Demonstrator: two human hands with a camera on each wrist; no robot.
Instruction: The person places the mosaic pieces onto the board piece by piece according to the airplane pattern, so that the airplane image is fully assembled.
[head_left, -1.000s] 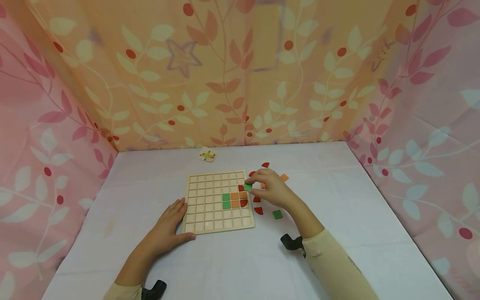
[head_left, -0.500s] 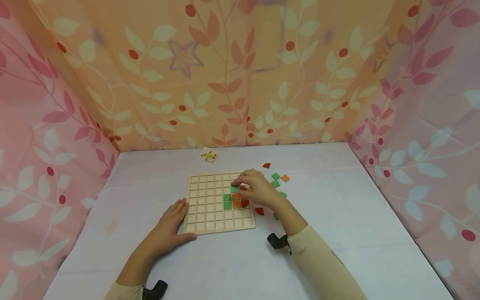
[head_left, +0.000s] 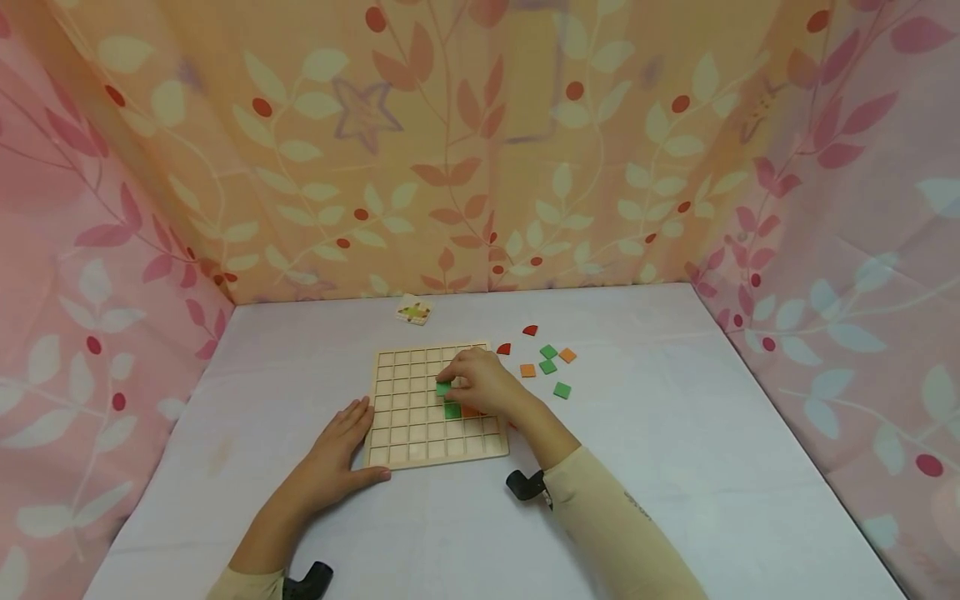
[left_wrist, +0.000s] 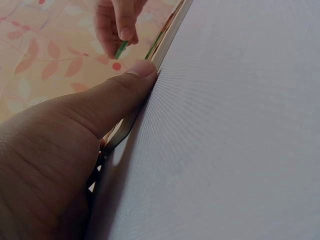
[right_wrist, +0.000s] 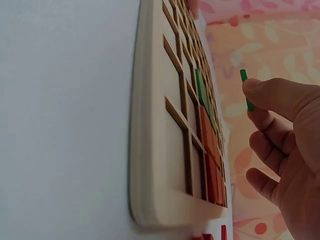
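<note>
A wooden grid board [head_left: 408, 435] lies flat on the white table. My left hand [head_left: 337, 446] rests against its left side, fingers extended along the edge and thumb touching the front left corner. Over the board, my right hand [head_left: 491, 390] pinches a square green tile [head_left: 443, 389] between thumb and fingertips; the right wrist view shows this tile [right_wrist: 247, 91] held clear of the grid. Set in the grid are a green tile [head_left: 452, 411] and an orange tile [head_left: 470, 412]. Red pieces [right_wrist: 214, 175] also sit there, mostly hidden by my right hand in the head view.
Right of the board lie several loose pieces: red quarter-rounds [head_left: 530, 331], green squares [head_left: 562, 390] and orange squares [head_left: 528, 371]. A small patterned card [head_left: 414, 310] lies behind the board. Flowered cloth [head_left: 450, 167] hangs along the back and both sides of the table.
My right hand has carried the green tile leftward across the board from its right edge, slightly nearer to me. The left hand and board have stayed in place.
</note>
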